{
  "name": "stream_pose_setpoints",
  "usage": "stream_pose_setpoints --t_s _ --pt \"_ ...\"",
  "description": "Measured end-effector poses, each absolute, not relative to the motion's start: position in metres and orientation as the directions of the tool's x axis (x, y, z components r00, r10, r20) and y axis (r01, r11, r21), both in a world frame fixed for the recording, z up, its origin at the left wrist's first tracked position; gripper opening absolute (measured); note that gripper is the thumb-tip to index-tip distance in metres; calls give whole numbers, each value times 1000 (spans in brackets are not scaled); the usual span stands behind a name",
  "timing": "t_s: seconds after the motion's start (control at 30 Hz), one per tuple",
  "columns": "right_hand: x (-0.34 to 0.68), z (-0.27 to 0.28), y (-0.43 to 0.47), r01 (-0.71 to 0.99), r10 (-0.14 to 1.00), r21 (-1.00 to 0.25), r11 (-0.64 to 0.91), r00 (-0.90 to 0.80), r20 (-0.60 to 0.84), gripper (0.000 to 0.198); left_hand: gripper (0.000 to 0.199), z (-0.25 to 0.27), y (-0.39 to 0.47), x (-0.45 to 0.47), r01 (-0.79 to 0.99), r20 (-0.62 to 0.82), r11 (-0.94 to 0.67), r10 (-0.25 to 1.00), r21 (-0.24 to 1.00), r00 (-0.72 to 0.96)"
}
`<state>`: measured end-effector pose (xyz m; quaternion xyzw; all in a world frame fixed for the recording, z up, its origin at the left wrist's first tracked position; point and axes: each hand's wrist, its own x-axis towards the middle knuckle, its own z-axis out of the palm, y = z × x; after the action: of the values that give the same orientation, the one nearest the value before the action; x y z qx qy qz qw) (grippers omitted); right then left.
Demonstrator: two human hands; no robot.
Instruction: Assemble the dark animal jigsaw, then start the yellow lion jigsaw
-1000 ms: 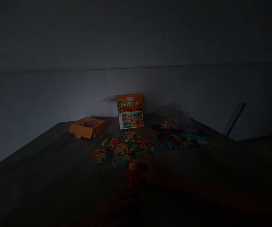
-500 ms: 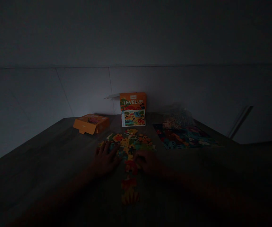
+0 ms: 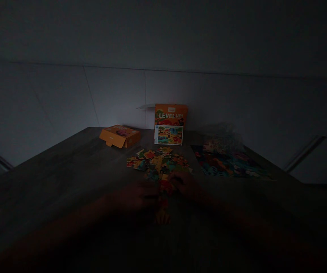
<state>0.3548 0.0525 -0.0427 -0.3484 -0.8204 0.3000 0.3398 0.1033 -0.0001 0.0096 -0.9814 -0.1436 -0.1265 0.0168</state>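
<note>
The scene is very dark. Several loose, colourful puzzle pieces [image 3: 157, 163] lie spread on a dark table [image 3: 66, 178]. A short joined strip of red and orange pieces [image 3: 163, 206] runs toward me from the pile. My left hand [image 3: 136, 197] rests on the table just left of that strip, blurred. On the strip's right side, at its top end, my right hand [image 3: 186, 185] touches the pieces. Whether either hand grips a piece is too dim to tell.
An orange puzzle box [image 3: 171, 115] stands upright at the back against the wall, with a picture card [image 3: 168, 135] leaning on it. A flat orange box [image 3: 119, 135] lies to its left. At the right are a finished puzzle [image 3: 228, 165] and a clear plastic bag [image 3: 221, 140].
The view has shifted, so everything sits further right and higher. My left hand came in over the pile, then drew back toward me beside the strip. My right hand stayed at the strip's top.
</note>
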Motion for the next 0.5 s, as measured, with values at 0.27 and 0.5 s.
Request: stream_pose_setpoints --t_s 0.27,0.5 --pt "356 -40 44 314 678 -669 674 -621 392 21 9 20 -13 106 239 164 -946 277 218 947" --pt "356 -34 35 219 686 -746 629 -608 400 26 9 -14 7 98 324 497 -884 460 338 736"
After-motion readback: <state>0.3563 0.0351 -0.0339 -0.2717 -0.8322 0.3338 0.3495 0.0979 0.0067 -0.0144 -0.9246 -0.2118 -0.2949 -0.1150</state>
